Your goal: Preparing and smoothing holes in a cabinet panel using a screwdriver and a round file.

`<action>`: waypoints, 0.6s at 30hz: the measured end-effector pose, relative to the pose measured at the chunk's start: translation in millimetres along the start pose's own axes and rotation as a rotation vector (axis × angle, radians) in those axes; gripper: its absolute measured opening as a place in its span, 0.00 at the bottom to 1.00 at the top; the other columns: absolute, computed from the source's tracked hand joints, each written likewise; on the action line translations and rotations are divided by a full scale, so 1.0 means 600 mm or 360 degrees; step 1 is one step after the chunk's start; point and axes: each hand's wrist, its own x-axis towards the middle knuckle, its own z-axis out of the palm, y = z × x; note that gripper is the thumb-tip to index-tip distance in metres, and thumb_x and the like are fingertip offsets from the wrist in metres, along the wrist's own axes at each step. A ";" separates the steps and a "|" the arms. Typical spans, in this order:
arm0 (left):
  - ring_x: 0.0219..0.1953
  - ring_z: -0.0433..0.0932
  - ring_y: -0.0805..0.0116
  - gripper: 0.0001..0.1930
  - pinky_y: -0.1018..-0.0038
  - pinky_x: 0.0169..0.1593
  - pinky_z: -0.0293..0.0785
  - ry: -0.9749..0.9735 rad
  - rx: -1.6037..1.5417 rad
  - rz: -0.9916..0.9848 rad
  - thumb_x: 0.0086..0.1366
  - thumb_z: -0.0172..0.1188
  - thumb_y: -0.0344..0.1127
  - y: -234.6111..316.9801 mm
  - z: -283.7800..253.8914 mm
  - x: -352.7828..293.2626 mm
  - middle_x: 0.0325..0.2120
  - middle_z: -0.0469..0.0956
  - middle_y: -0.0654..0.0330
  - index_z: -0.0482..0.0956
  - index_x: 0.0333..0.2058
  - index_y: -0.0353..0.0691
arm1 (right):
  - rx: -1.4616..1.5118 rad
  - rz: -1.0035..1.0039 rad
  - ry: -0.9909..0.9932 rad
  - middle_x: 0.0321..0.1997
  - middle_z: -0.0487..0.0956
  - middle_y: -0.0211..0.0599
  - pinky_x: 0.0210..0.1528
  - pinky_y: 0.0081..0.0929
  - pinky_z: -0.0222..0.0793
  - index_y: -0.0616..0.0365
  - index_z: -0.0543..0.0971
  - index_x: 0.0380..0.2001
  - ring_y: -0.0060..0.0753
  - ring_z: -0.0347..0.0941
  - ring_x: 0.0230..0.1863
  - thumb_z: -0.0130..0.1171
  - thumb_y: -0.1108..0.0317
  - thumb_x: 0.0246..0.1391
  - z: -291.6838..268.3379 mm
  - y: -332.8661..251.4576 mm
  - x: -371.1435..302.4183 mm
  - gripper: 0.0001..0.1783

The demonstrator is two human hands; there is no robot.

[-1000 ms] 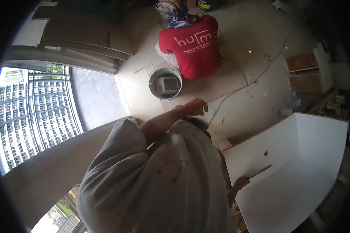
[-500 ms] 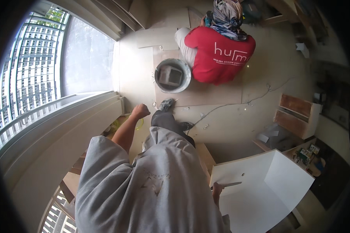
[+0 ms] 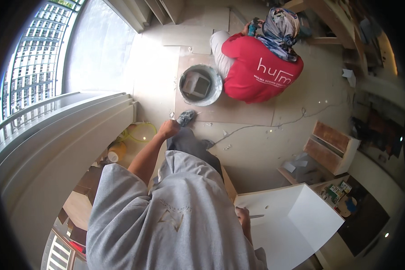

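Note:
My left hand is closed in a fist in front of my left knee, near my dusty shoe. No object shows in it. Low on my right side, my right hand is wrapped round a slim tool with a thin, pointed grey blade; its handle is hidden in my fingers. The blade points right, over the inside of a white open box-like cabinet. That cabinet lies beside my right leg, with a small hole in one panel.
A co-worker in a red shirt crouches ahead, holding a teal tool. Beside them stands a round bucket with a box-shaped thing inside. A cable crosses the floor. A wooden drawer unit stands right; a railing runs left.
My left hand has come in towards my knee and shoe. My right hand has shifted slightly left with the blade, of which less shows. The view has turned a little; the co-worker's teal tool shows more.

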 end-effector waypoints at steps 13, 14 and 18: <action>0.51 0.86 0.43 0.18 0.56 0.60 0.80 0.0078 0.0153 -0.0199 0.59 0.59 0.31 -0.058 -0.015 -0.049 0.43 0.88 0.44 0.92 0.46 0.49 | -0.0063 -0.0128 0.0077 0.63 0.76 0.54 0.47 0.52 0.90 0.71 0.70 0.66 0.57 0.78 0.60 0.69 0.57 0.59 0.016 -0.014 -0.017 0.39; 0.51 0.86 0.42 0.19 0.56 0.61 0.80 0.0075 0.0225 -0.0264 0.59 0.58 0.31 -0.076 -0.022 -0.055 0.43 0.88 0.43 0.92 0.45 0.48 | -0.0085 -0.0115 0.0056 0.64 0.76 0.55 0.46 0.49 0.90 0.72 0.71 0.66 0.56 0.79 0.59 0.69 0.58 0.59 0.014 -0.024 -0.025 0.38; 0.52 0.86 0.42 0.19 0.56 0.62 0.80 0.0049 0.0448 -0.0211 0.58 0.59 0.32 -0.085 -0.062 -0.060 0.43 0.88 0.43 0.92 0.46 0.49 | -0.0298 -0.0141 0.0232 0.63 0.79 0.64 0.53 0.50 0.84 0.74 0.73 0.62 0.60 0.82 0.59 0.66 0.58 0.57 0.021 -0.014 -0.011 0.36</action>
